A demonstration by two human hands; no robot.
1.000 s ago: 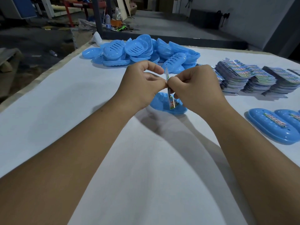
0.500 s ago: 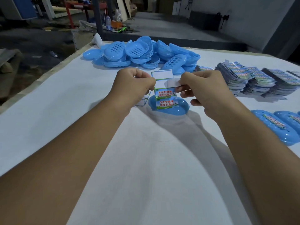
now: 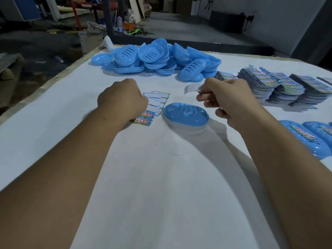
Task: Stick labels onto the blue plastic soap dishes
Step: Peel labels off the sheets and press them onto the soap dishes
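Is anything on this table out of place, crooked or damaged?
Nothing looks damaged or spilled. The unlabeled soap dishes lie in a loose, tumbled heap at the far edge, not stacked. The used label sheets by the left hand are fanned out unevenly. The label stacks on the right lean a little.

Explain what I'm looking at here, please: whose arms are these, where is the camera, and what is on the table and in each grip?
There is no machine: a person works bare-handed, and the single picture comes from a camera on their head, looking down. The left hand is curled on a small heap of label sheets lying on the white table. The right hand pinches a pale peeled strip, held in the air. Between the hands lies one blue soap dish, with no label on it yet. Farther back is a pile of unlabelled dishes; to the right are stacks of printed labels and labelled dishes.
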